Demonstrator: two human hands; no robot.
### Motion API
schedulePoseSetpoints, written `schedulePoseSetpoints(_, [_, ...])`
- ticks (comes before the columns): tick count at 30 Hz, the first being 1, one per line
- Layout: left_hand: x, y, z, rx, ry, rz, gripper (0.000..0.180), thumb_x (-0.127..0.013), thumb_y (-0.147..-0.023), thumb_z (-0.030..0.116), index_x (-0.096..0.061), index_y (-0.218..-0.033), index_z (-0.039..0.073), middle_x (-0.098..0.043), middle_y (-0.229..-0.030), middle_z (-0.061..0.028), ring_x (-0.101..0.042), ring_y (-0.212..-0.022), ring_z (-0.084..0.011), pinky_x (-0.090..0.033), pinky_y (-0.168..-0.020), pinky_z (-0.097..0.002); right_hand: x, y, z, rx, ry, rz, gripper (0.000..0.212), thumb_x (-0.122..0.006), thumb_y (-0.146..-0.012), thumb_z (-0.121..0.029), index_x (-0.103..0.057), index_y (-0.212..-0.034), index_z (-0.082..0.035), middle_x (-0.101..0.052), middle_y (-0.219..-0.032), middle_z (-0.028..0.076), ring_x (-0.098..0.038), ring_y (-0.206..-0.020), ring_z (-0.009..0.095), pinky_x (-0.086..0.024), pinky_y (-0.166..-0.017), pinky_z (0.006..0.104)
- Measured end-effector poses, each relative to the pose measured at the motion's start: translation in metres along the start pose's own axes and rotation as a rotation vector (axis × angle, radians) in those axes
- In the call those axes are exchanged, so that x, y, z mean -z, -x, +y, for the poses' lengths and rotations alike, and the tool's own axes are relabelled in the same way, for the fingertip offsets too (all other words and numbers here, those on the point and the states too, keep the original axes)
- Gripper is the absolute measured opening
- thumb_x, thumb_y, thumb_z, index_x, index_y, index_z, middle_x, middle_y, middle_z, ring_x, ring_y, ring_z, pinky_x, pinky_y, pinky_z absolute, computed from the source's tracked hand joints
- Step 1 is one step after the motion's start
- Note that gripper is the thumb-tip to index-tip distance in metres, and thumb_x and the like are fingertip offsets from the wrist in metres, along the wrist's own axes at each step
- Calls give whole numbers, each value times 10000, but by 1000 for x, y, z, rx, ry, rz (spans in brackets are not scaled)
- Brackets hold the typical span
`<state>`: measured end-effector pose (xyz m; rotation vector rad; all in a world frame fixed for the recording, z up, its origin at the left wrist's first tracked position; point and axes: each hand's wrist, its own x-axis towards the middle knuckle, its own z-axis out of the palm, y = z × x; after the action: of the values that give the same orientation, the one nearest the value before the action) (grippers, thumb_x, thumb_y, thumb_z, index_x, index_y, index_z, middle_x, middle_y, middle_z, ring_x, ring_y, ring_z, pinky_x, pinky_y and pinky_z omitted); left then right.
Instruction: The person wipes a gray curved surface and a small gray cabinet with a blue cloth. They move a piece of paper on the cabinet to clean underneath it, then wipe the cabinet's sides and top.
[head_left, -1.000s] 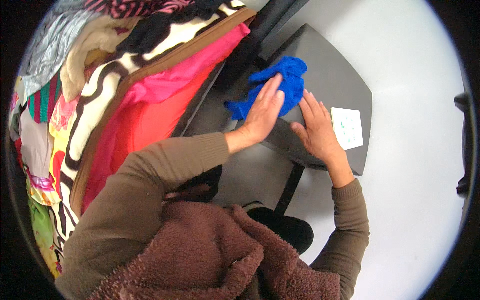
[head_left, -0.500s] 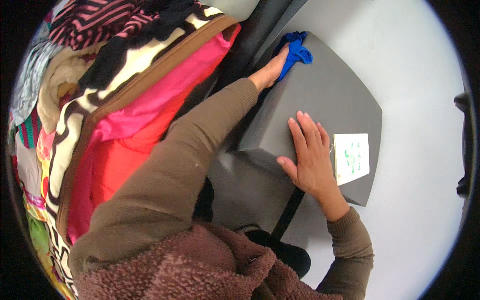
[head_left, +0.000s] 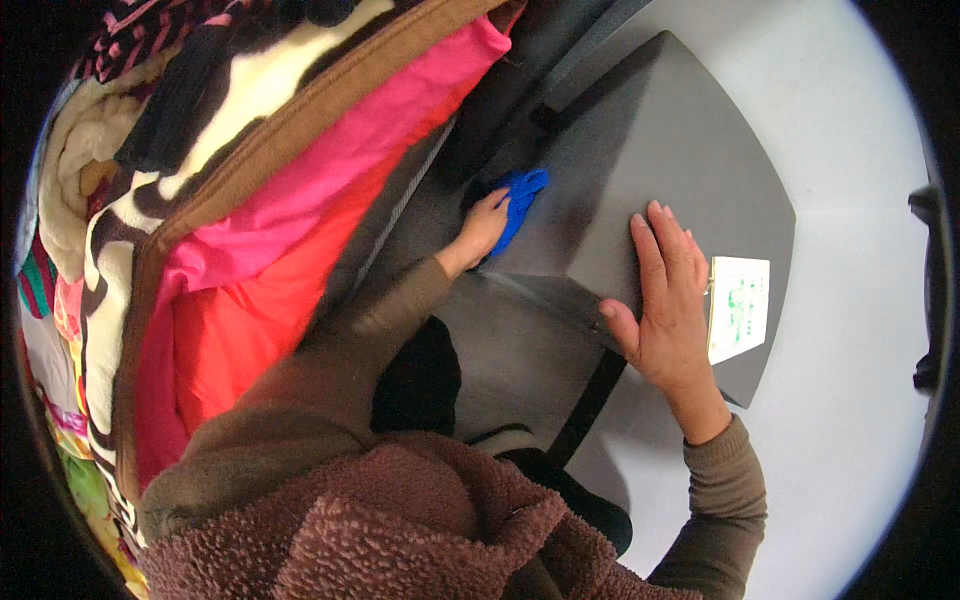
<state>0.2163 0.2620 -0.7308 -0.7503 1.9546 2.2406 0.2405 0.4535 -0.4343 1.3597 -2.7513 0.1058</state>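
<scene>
Head view, starting at the lower edge of the frame: a fuzzy reddish-brown garment (head_left: 400,530) fills the bottom centre, and both forearms in olive-brown sleeves rise from it. Right of centre, the right hand (head_left: 668,300) lies flat on the dark grey angular case (head_left: 690,170), palm down, the fingers straight and close together, the thumb set apart over the front edge. It seems to steady the case. Just beside this hand, touching the case top, is a white card with green print (head_left: 738,305). A black strap (head_left: 590,400) runs down from under the case toward the bottom centre.

Higher, at the centre of the frame, the left hand (head_left: 485,228) is curled around a blue cloth (head_left: 522,200) and presses it on the left side of the case, close to the dark gap beside it. The cloth is bunched; its long axis runs from lower left to upper right, and its free end points to the upper right.

As a judgement, the wiping is in the middle: the cloth is at the left edge, and I cannot tell which part of the top is already wiped.

Farther, on the left and upper left of the frame, stacked folded blankets (head_left: 250,230) in pink, red, brown and cream stand. Pale floor (head_left: 850,450) fills the right side.
</scene>
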Motion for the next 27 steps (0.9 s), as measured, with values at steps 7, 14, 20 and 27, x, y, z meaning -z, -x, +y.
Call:
schedulePoseSetpoints(7, [-28,-81,-13,-153,-218,263,526,-532,-1006,349,-573,-1405,9,-584,-1406,-265,-540,-1327,-423,-417,-1122,-453,-4,0,7,14,-5,0,894,-603,-896,-637,-432,-1502,-3,-400,-1564,234,-385,-1449,416,-257,-1181,575])
schedulePoseSetpoints(14, [-27,-229,-41,-576,-840,181,546,-511,-1011,149,-423,-1546,80,-365,-1607,-218,-346,-1487,-382,-302,-1220,-445,-6,2,13,12,-24,-9,927,-566,-884,-712,-483,-1479,-6,-434,-1542,248,-437,-1415,427,-268,-1164,569])
schedulePoseSetpoints(20, [-67,-295,-108,-476,-993,-3,538,-447,-1055,289,-394,-1567,132,-285,-1641,-193,-364,-1464,-370,-253,-1241,-544,-8,2,19,29,-27,-30,1000,-509,-867,-790,-507,-1460,16,-444,-1515,298,-445,-1403,456,-283,-1164,586])
schedulePoseSetpoints(27, [-58,-225,-105,-182,-1094,-145,528,-401,-1079,365,-400,-1560,147,-343,-1610,-162,-324,-1475,-354,-208,-1252,-550,-7,2,18,20,-11,-50,1014,-461,-893,-808,-496,-1465,28,-427,-1517,320,-429,-1412,471,-299,-1174,590])
